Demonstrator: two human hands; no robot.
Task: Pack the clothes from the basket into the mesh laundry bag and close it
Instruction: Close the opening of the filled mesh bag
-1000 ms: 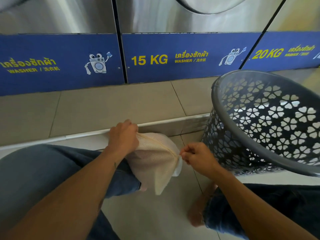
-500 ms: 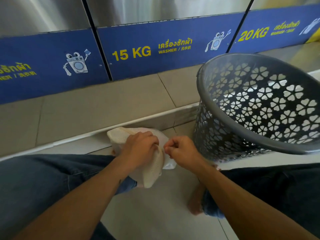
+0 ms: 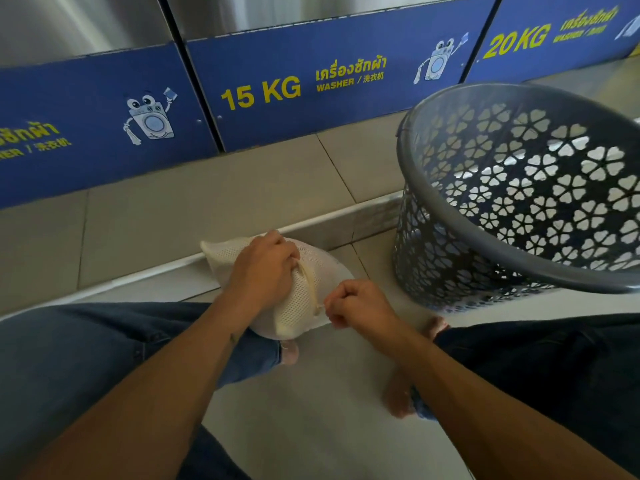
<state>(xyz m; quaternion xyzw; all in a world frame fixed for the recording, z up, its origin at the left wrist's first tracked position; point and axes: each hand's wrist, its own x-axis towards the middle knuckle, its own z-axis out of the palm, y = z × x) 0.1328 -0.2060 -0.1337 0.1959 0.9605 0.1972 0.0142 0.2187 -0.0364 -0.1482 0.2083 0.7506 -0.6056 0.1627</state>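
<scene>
A cream mesh laundry bag (image 3: 301,303), bulging with its contents, rests on my left knee in the middle of the head view. My left hand (image 3: 263,271) presses down on top of the bag and grips it. My right hand (image 3: 353,304) is closed on the zipper pull at the bag's right end, where the cream zipper line (image 3: 310,284) runs. The grey plastic basket (image 3: 433,188) with flower-shaped holes stands tilted to the right; no clothes show inside it.
Blue washer panels (image 3: 311,81) marked 15 KG and 20 KG line the back above a raised tiled step (image 3: 207,209). My knees in jeans (image 3: 86,358) frame the bag, and bare feet rest on the tiled floor (image 3: 311,427).
My left hand slid from the bag's far left end onto its top. My right hand stayed closed at the bag's right end. The bag's left corner now sticks out past my left hand.
</scene>
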